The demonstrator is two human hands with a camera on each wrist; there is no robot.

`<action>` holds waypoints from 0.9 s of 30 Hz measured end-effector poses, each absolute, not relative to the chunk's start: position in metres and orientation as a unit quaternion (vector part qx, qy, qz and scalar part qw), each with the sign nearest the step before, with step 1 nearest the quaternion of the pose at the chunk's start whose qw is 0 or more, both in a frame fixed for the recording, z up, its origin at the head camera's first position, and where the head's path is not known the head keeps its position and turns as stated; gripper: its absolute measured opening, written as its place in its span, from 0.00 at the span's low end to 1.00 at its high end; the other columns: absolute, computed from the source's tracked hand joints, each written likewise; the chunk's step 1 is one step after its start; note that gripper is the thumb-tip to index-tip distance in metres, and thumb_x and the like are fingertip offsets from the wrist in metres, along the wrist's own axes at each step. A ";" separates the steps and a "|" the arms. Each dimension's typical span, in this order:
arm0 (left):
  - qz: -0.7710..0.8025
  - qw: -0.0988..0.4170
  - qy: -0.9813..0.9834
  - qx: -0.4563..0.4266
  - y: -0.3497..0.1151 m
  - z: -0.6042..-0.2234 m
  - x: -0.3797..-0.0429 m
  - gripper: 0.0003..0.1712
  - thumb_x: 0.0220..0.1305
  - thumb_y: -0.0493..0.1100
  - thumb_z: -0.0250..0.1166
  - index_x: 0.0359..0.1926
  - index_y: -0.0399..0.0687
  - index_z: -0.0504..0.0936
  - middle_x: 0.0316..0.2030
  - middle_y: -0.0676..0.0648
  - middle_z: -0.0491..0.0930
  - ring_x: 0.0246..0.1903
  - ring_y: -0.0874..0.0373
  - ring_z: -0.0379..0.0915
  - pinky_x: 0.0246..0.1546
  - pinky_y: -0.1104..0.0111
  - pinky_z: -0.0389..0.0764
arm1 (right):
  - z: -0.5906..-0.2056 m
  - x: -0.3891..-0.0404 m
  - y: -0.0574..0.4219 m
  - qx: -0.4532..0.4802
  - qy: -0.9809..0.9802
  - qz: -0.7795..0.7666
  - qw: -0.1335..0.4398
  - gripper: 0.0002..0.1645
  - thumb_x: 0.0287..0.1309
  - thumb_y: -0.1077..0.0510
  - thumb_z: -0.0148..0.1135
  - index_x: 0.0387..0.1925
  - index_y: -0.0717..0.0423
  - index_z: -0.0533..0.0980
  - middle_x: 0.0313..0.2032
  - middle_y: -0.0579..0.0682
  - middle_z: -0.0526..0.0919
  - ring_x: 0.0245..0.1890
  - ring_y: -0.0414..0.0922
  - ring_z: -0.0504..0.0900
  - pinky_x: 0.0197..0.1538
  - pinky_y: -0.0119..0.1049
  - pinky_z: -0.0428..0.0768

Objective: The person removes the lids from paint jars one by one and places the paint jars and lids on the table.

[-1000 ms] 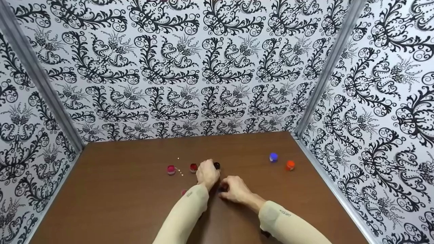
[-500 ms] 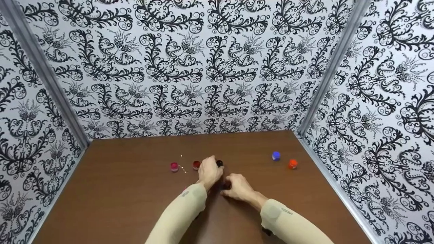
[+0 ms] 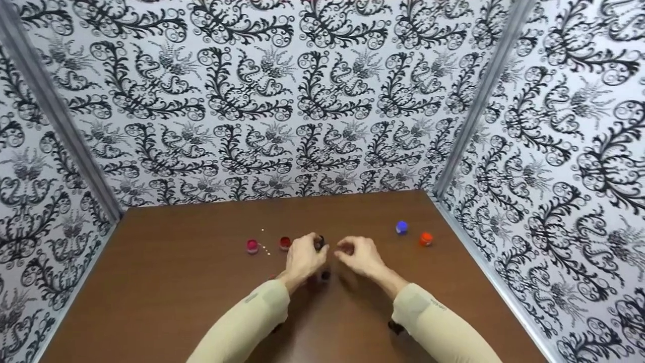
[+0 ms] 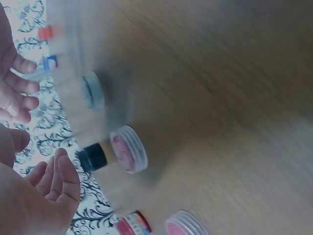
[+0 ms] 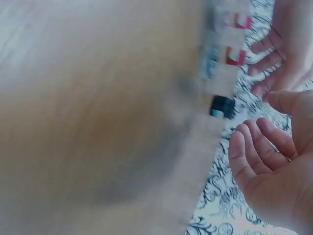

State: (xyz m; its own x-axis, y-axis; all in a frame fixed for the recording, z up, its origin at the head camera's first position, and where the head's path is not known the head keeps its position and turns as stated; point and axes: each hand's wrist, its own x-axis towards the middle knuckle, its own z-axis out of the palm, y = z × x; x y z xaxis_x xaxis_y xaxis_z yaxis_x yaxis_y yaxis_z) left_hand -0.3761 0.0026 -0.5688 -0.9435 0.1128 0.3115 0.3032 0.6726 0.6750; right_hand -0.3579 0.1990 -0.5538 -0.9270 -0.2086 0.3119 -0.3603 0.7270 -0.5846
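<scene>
Head view: the black jar (image 3: pixel 321 241) sits at the lower centre of the frame, partly behind your left hand (image 3: pixel 305 257); your right hand (image 3: pixel 362 256) is near, to its right; both are apart, fingers loosely bent, holding nothing; left of centre sit a red jar (image 3: pixel 285 244) and a pink jar (image 3: pixel 252 246); at right, a blue jar (image 3: pixel 401 228) and an orange jar (image 3: pixel 426 239).
</scene>
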 end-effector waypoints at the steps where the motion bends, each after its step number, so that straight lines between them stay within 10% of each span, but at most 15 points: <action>1: -0.395 0.119 -0.902 -0.123 0.002 -0.566 -0.373 0.15 0.72 0.48 0.75 0.50 0.42 0.91 0.43 0.43 0.95 0.45 0.44 0.93 0.52 0.48 0.91 | -0.551 -0.358 0.202 0.147 -0.920 0.343 0.118 0.12 0.66 0.58 0.77 0.46 0.61 0.91 0.38 0.54 0.96 0.37 0.50 0.93 0.44 0.40 0.90; 27: -0.469 0.046 -0.850 -0.234 0.023 -0.547 -0.317 0.19 0.74 0.48 0.73 0.58 0.42 0.89 0.49 0.39 0.94 0.45 0.49 0.92 0.52 0.54 0.92 | -0.552 -0.337 0.332 -0.039 -0.899 0.377 0.218 0.14 0.62 0.62 0.78 0.47 0.65 0.90 0.40 0.60 0.96 0.40 0.58 0.97 0.45 0.36 0.91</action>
